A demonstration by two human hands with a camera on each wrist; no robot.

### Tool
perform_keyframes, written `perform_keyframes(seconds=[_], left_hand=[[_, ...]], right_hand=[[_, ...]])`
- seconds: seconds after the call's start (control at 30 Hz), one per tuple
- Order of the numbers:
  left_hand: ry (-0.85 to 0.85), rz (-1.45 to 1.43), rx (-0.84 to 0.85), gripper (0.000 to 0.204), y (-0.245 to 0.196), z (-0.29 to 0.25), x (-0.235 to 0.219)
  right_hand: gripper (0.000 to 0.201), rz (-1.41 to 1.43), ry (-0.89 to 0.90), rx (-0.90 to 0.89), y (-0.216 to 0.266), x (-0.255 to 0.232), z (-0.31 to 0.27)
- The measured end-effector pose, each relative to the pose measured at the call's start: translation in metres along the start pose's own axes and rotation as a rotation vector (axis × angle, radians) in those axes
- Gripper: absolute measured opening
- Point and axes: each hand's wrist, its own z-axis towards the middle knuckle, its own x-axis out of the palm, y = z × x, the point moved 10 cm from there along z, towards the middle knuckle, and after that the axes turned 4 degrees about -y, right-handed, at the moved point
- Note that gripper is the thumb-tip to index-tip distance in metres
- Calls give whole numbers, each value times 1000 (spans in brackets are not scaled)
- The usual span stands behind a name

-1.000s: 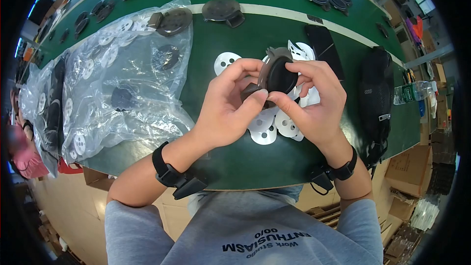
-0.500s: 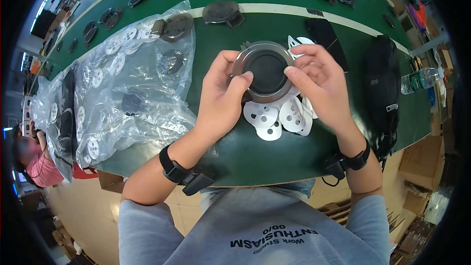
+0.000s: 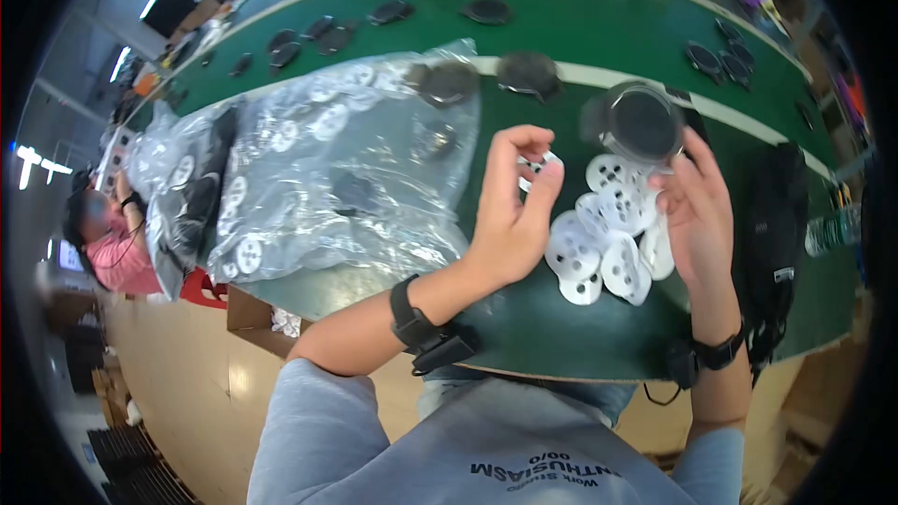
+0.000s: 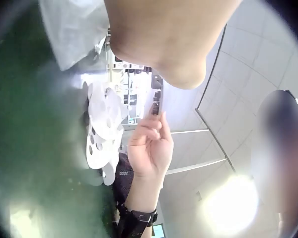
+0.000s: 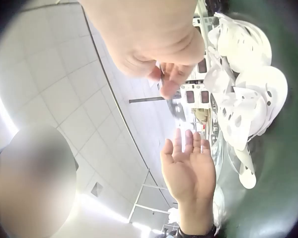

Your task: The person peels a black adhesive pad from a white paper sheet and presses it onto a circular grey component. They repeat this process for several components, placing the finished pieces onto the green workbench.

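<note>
My right hand (image 3: 700,215) grips a round dark part (image 3: 645,123) by its edge, above the far side of a pile of white discs with holes (image 3: 572,245). In the left wrist view the right hand (image 4: 150,151) pinches that part (image 4: 157,96), seen edge-on. Left of the pile, my left hand (image 3: 513,215) is raised, its fingers bent loosely with nothing held; the right wrist view shows the left hand (image 5: 190,173) with fingers spread. A single white disc (image 3: 531,171) shows partly behind the left fingers.
A clear plastic bag (image 3: 374,215) with white discs covers the table's left side. Other dark round parts (image 3: 528,73) lie beyond. At the right are a black bag (image 3: 778,224) and a bottle (image 3: 832,230). Another person (image 3: 122,248) is at the far left.
The left hand has let go of the dark round part. My right hand has carried it away to the right and outward. The head view has shifted too.
</note>
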Motion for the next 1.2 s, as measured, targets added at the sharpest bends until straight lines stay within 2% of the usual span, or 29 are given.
perform_keyframes(seconds=[0.03, 0.07, 0.1, 0.17, 0.27, 0.33, 0.37, 0.4, 0.47, 0.5, 0.57, 0.6, 0.67, 0.77, 0.8, 0.9, 0.93, 0.97, 1.03, 1.1, 1.17, 1.2], left_hand=[[31, -42, -12, 25, -3, 2, 0], [70, 3, -41, 19, -4, 3, 0], [97, 124, 184, 15, -27, 9, 1], [97, 93, 166, 18, -37, 8, 1], [239, 100, 281, 28, -62, 14, -5], [273, 333, 537, 38, -112, 16, -29], [260, 422, 482, 39, -125, 21, -51], [109, 411, 265, 36, -118, 23, -93], [-75, 599, -75, 35, -103, 10, -173], [-87, 853, -277, 33, -89, 1, -206], [76, 1030, -177, 27, -45, -9, -244], [93, 1117, -219, 28, -33, -9, -246], [126, 1289, -301, 31, -14, -9, -242], [187, 1072, -46, 32, -23, -2, -211], [217, 1136, -162, 29, -18, -3, -217], [147, 1271, -279, 25, -46, -11, -240], [89, 1131, -268, 23, -62, -16, -236], [31, 987, -265, 22, -79, -19, -228], [105, 706, -334, 22, -93, -18, -190], [175, 482, -380, 21, -88, -11, -133], [354, 280, -353, 21, -72, -4, -68], [340, 205, -345, 20, -68, 0, -36]], right_hand=[[49, 51, -88, -106, 11, 0, -1], [60, -2, -65, -93, 10, -1, 0], [60, -6, -48, -61, 6, 0, 1], [59, -21, -19, 12, -4, 3, -2], [59, -68, 27, 10, -3, 10, -7], [57, -73, 32, -8, -6, 10, -7], [57, -80, 49, -15, -7, 9, -7], [56, -81, 60, -18, -7, 8, -6], [54, -81, 47, -21, -6, 9, -7], [54, -89, 49, -22, -6, 10, -8], [54, -107, 49, -37, -5, 11, -9], [53, -109, 51, -26, -6, 13, -11], [53, -124, 67, -7, -10, 17, -14], [52, -164, 83, 18, -13, 20, -16], [51, -177, 81, 28, -14, 20, -17], [45, -201, 85, 23, -15, 17, -16], [33, -181, 95, -10, -14, 18, -15], [29, -191, 126, -5, -17, 18, -14], [22, -221, 195, 20, -24, 18, -14], [14, -248, 240, -77, -11, 30, -25], [11, -269, 240, -310, 7, 42, -37], [9, -378, 236, -442, 16, 44, -43]])
